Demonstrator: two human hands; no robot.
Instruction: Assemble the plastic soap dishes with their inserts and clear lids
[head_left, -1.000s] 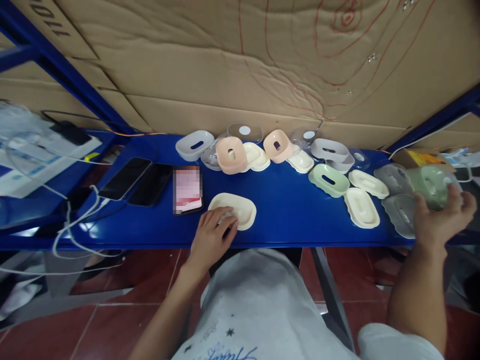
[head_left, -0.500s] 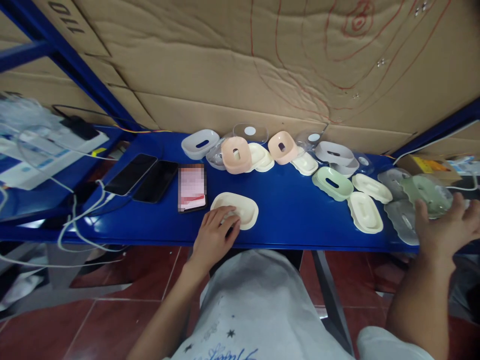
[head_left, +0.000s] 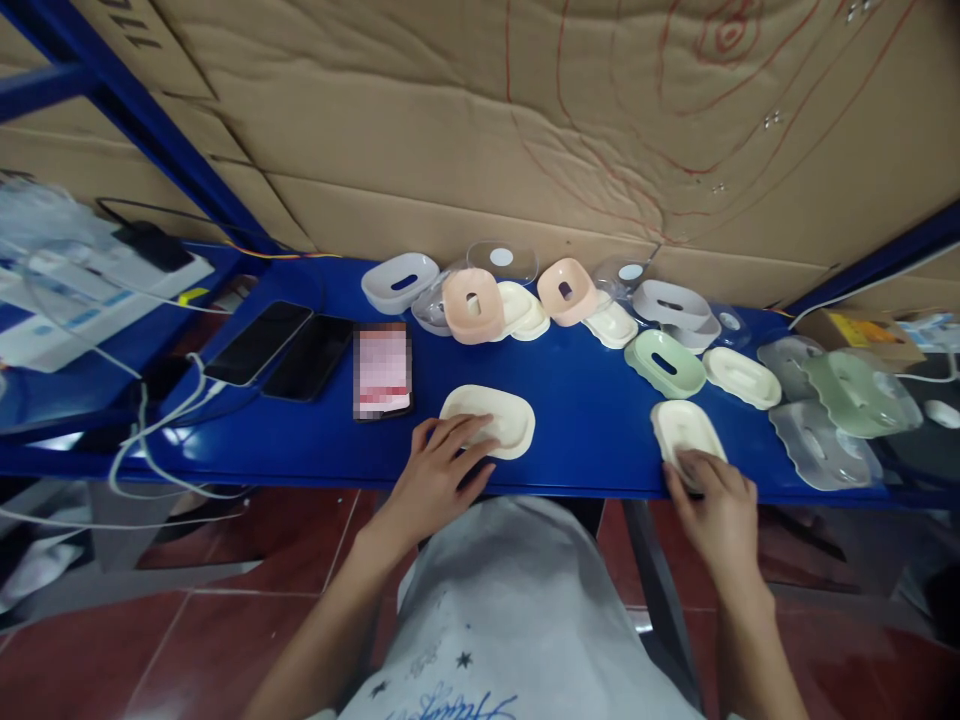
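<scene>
A cream oval soap dish [head_left: 495,417] lies on the blue shelf [head_left: 585,400] near its front edge. My left hand [head_left: 442,472] rests on the dish's near rim, fingers curled over it. To the right lies a cream oval tray [head_left: 679,425], also close to the front edge. My right hand [head_left: 712,498] grips the near end of this tray, thumb on its left side and fingers over the top. Both forearms reach up from below the shelf edge.
Along the back stand more dish parts: white [head_left: 400,282], pink [head_left: 471,305], pink [head_left: 568,291], green [head_left: 664,363], grey [head_left: 821,445] and clear lids [head_left: 502,260]. Three phones [head_left: 382,368] and white cables [head_left: 150,440] lie left. A cardboard wall [head_left: 480,130] closes the back.
My right hand let go of the green piece at the far right and came in to the cream tray, which now sits nearer the front edge. The left dish slid slightly right.
</scene>
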